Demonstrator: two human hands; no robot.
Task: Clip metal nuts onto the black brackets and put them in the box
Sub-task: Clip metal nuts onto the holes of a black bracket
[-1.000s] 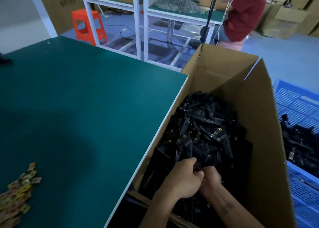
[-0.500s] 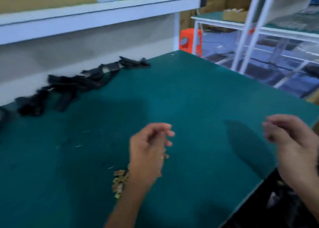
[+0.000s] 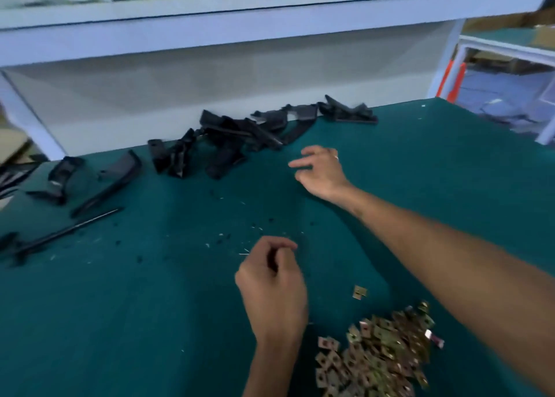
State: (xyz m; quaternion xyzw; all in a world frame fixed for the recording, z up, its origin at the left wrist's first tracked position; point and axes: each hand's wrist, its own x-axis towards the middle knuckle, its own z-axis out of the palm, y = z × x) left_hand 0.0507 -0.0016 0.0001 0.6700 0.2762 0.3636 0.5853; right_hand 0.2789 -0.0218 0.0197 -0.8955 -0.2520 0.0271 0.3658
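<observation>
Black plastic brackets [image 3: 240, 132] lie in a loose row along the far side of the green table [image 3: 150, 306]. A heap of brass-coloured metal nuts [image 3: 381, 354] sits near the front edge, with one stray nut [image 3: 359, 292] just beyond it. My right hand [image 3: 321, 171] reaches across the table, fingers loosely spread and holding nothing, a short way right of the bracket pile. My left hand [image 3: 273, 282] hovers left of the nuts with its fingers curled; I see nothing in it. The box is out of view.
More black brackets [image 3: 114, 177] and a long thin black part [image 3: 66, 231] lie at the left. A white shelf [image 3: 270, 15] runs over the far edge of the table. Small bits of debris [image 3: 228, 240] dot the table's middle. A neighbouring table [image 3: 507, 45] stands at the right.
Both hands left the cardboard box at the table's right, and my view swung left to the table. My right hand has since stretched out toward the black brackets.
</observation>
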